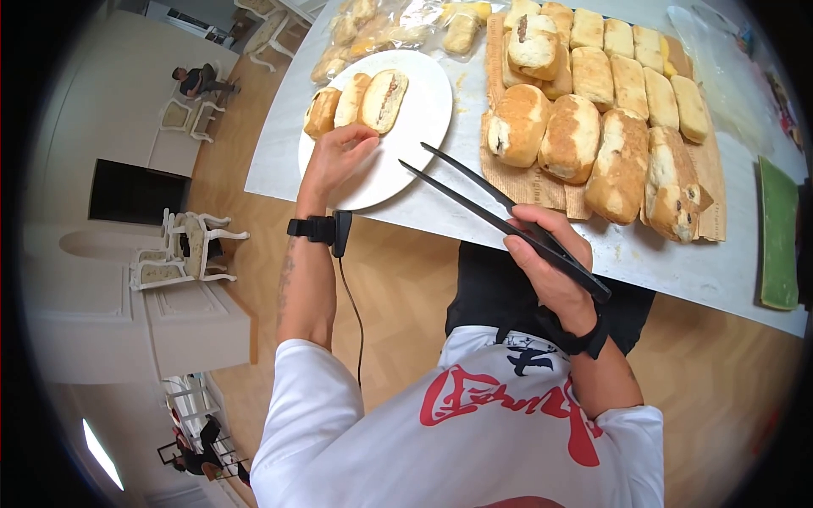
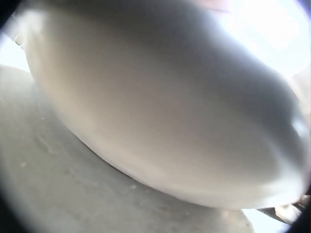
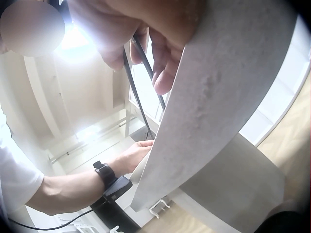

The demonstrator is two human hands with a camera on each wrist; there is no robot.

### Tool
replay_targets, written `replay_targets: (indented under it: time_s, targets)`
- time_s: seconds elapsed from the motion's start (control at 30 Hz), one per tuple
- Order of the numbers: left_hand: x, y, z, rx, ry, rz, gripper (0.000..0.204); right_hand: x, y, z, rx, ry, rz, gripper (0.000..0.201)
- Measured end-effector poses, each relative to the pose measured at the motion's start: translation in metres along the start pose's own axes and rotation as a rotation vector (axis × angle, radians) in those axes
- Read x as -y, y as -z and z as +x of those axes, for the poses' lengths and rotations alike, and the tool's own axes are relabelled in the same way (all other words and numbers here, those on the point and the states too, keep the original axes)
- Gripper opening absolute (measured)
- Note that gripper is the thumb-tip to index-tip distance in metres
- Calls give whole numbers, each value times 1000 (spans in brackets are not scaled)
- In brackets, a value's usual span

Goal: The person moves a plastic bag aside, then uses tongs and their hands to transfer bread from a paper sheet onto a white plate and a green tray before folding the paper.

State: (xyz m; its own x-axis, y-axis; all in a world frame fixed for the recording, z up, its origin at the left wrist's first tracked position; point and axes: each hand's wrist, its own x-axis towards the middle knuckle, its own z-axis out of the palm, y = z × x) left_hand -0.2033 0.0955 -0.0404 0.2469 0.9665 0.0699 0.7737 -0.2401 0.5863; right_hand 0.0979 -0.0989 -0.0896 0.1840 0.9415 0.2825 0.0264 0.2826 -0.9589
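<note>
My right hand (image 1: 550, 254) grips black tongs (image 1: 474, 199), whose two tips are spread apart beside the plate with nothing between them. My left hand (image 1: 339, 161) hangs over the white oval plate (image 1: 423, 102), its fingers loosely bent, the fingertips right at the near end of a filled bread roll (image 1: 384, 102). Two more rolls (image 1: 350, 102) lie beside that one on the plate. The left wrist view is filled by the plate's pale underside (image 2: 160, 111). Tongs (image 3: 136, 87) and right fingers (image 3: 165, 82) show in the right wrist view.
Several browned bread rolls (image 1: 618, 161) stand in rows on brown printed paper (image 1: 529, 186) at the right, one stacked on others. Bagged rolls (image 1: 381, 34) lie behind the plate. A green board (image 1: 777, 233) is at the table's far right. A cable (image 1: 360, 322) hangs from the left wrist.
</note>
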Motion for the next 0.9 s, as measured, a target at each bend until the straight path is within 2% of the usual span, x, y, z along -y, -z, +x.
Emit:
replay_targets:
  time_s: [0.13,0.27,0.4,0.7,0.8,0.9]
  targets:
    - [11,18,-4,-12,104,-88,20,0,0,0,-9,12,-5,35]
    - [35,34,-4,-143,239,19,26,0,0,-1,-5,0,-1,35]
    - [61,31,3,-208,240,27,24,1,0,0,-4,-1,-26,35]
    - [70,23,12,-231,161,20,23,-1,-2,0,-16,21,-19,36]
    - [63,23,7,-217,163,44,21,-1,-2,-1,-11,7,-17,36]
    - [31,19,-2,-153,108,-14,18,-3,-2,-1,-12,13,-9,36]
